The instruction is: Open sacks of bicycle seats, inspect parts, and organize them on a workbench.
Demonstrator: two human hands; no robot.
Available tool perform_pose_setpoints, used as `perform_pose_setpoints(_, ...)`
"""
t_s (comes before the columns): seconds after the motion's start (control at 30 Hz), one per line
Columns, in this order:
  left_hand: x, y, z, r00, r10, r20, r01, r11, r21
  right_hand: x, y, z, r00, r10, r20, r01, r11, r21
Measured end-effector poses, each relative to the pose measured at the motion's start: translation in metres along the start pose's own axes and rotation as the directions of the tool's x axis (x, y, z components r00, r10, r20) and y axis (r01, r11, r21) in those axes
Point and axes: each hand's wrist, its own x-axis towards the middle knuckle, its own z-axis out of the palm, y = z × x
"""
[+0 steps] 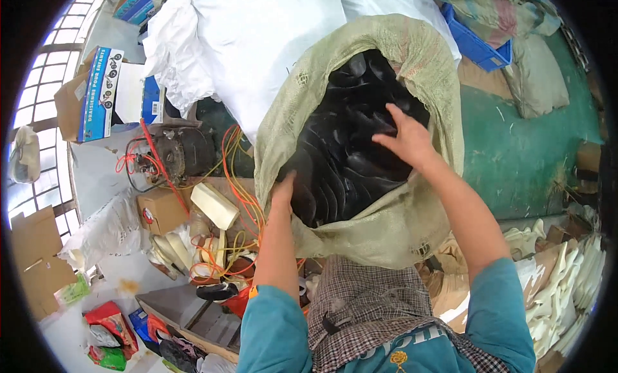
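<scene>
Reaching: the right hand point(405, 138) goes into the open mouth of the woven sack point(393, 225), fingers spread over the black curved pieces point(341, 154); it seems to be touching them rather than closed on one.
Left hand point(282, 191): grips the sack's near rim, holding the mouth open; fingers are folded over the edge.
Step in hand: judged as the pick from the sack, not yet a firm grasp.
Next move calls for: closing on a single piece among many overlapping ones without dragging its neighbours.
Sack contents: full of stacked black pieces, nearly to the rim.
Blue crate point(479, 47): behind the sack, cloth bundles on top.
Cardboard box point(96, 93): left, contents unseen.
</scene>
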Motion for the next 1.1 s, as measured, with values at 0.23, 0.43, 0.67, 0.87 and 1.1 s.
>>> perform_pose_setpoints(0.23,0.001,0.006,-0.008,0.947,0.019,0.321,-0.010,1.000,-0.028,0.024,-0.016,-0.011,0.935,0.035,-0.352,-0.034,0.999,0.007)
perform_pose_setpoints(0.43,-0.011,0.008,-0.015,0.882,-0.173,0.437,0.298,0.926,-0.234,-0.073,-0.038,-0.011,0.992,-0.062,-0.107,0.081,0.979,0.185)
perform_pose_setpoints(0.67,-0.034,-0.005,-0.010,0.838,-0.033,0.544,0.177,0.961,-0.214,-0.076,-0.029,0.016,0.972,0.198,0.124,-0.209,0.974,0.085)
perform_pose_setpoints(0.87,-0.077,0.002,0.024,0.913,0.373,0.166,-0.337,0.918,-0.209,-0.044,-0.009,-0.007,0.856,0.218,0.469,-0.417,0.828,0.376)
perform_pose_setpoints(1.1,-0.019,0.000,0.009,0.820,-0.068,0.569,0.367,0.824,-0.431,-0.050,-0.017,0.017,0.904,0.209,0.373,-0.286,0.944,0.165)
